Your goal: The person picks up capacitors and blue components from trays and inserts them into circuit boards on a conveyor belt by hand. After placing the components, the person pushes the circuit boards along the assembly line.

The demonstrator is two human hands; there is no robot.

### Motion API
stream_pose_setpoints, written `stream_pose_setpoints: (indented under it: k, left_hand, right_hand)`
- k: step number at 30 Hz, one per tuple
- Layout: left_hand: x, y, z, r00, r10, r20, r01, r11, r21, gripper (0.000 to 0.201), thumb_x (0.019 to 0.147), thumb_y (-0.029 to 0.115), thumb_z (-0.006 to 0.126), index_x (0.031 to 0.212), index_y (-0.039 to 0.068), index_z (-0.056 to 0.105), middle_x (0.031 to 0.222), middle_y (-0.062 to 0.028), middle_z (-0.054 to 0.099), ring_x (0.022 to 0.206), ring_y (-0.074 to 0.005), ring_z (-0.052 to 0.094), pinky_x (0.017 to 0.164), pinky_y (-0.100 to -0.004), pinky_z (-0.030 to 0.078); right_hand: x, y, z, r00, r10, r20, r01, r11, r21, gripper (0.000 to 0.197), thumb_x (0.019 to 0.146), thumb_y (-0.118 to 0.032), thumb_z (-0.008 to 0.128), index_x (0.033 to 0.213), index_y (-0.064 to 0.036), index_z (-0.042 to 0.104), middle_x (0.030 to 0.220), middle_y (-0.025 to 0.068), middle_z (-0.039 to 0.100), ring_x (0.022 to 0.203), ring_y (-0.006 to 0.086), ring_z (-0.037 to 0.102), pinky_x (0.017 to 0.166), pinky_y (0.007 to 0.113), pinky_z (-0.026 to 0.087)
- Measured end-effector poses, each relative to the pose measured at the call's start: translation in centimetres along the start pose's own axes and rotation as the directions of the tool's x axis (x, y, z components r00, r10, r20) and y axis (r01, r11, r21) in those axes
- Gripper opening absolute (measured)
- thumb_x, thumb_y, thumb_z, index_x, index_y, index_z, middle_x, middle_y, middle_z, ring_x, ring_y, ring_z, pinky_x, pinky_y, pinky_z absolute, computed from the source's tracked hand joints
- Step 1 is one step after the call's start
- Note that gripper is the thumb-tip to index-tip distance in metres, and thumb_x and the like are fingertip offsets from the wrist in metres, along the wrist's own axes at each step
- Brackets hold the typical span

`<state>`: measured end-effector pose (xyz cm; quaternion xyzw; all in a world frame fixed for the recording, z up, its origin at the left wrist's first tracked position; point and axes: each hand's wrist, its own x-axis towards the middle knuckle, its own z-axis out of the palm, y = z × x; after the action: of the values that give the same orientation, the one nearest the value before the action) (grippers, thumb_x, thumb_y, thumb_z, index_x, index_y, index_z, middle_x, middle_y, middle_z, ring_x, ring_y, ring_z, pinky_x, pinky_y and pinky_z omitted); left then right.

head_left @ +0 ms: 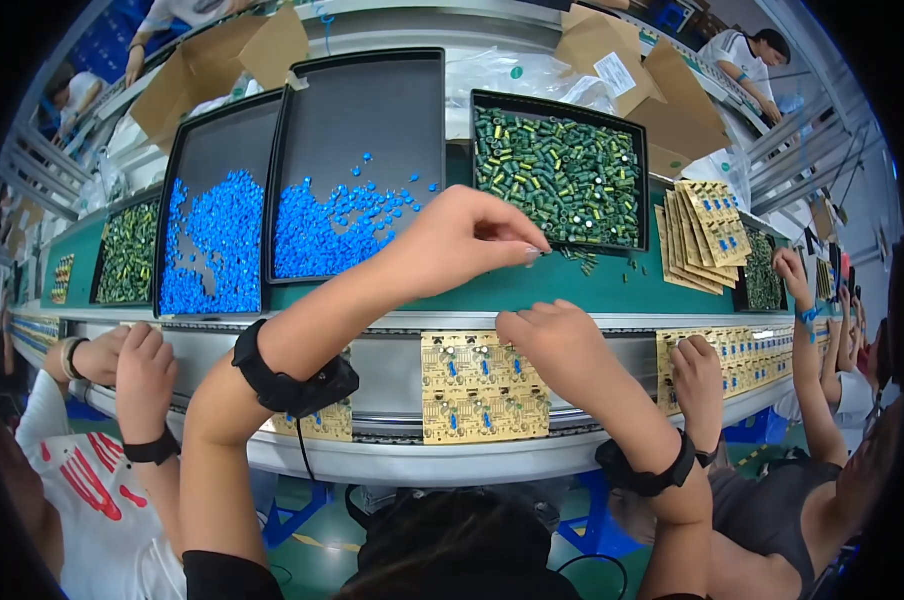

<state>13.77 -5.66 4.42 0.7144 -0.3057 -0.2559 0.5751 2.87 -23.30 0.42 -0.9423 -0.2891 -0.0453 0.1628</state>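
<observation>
My left hand (pixel 462 240) reaches over the green bench top, just short of the black tray (pixel 646 200) heaped with small green cylindrical capacitors. Its thumb and forefinger are pinched; a tiny dark bit shows at the tips, too small to name. A few loose capacitors (pixel 579 260) lie by the tray's front edge. Over the top right corner of a tan circuit board (pixel 487 400), my right hand (pixel 562 345) is closed with fingers curled down, hiding what they hold, if anything. That board sits on the conveyor and carries several upright blue disc-shaped parts.
Two black trays (pixel 372 110) of blue parts (pixel 337 235) stand left of my left hand. A fanned stack of tan boards (pixel 707 240) lies right of the capacitors. Co-workers' hands (pixel 144 360) work close on both sides. Open cardboard boxes (pixel 687 95) stand behind.
</observation>
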Motion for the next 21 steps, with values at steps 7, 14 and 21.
stream_pose_setpoints:
  k: [7, 14, 21]
  left_hand:
    - [-2.2, -0.7, -0.5, 0.976, -0.196, 0.094, 0.217, 0.890, -0.400, 0.021, 0.089, 0.007, 0.060, 0.107, 0.001, 0.069, 0.090, -0.0059, 0.068, 0.081, -0.0086, 0.061, 0.073, -0.0219, 0.050]
    - [-4.5, 0.1, 1.2, 0.979, -0.190, 0.068, 0.191, 0.982, -0.006, 0.013, 0.085, 0.006, 0.065, 0.097, 0.005, 0.071, 0.085, -0.0003, 0.068, 0.082, -0.0063, 0.060, 0.071, -0.0217, 0.047]
    - [-8.2, -2.4, 4.6, 0.981, 0.031, 0.193, -0.140, 0.800, 0.583, 0.012, 0.071, 0.011, 0.077, 0.080, 0.012, 0.069, 0.081, -0.0025, 0.066, 0.080, -0.0228, 0.057, 0.072, -0.0328, 0.045]
  right_hand:
    - [0.7, 1.0, -1.7, 0.972, 0.126, 0.201, -0.147, 0.985, 0.096, 0.016, 0.074, -0.010, 0.065, 0.088, -0.0103, 0.059, 0.076, 0.0052, 0.063, 0.076, 0.0231, 0.062, 0.067, 0.035, 0.047]
    - [4.3, 7.6, -3.7, 0.886, 0.321, -0.334, -0.331, 0.943, 0.027, 0.024, 0.074, -0.009, 0.071, 0.095, -0.0063, 0.060, 0.084, 0.0091, 0.063, 0.076, 0.0246, 0.062, 0.068, 0.036, 0.049]
    - [6.7, 9.2, -1.5, 0.871, 0.451, -0.193, -0.437, 0.892, 0.113, 0.021, 0.075, -0.011, 0.072, 0.088, -0.0068, 0.056, 0.081, 0.0073, 0.060, 0.076, 0.0261, 0.060, 0.066, 0.039, 0.048]
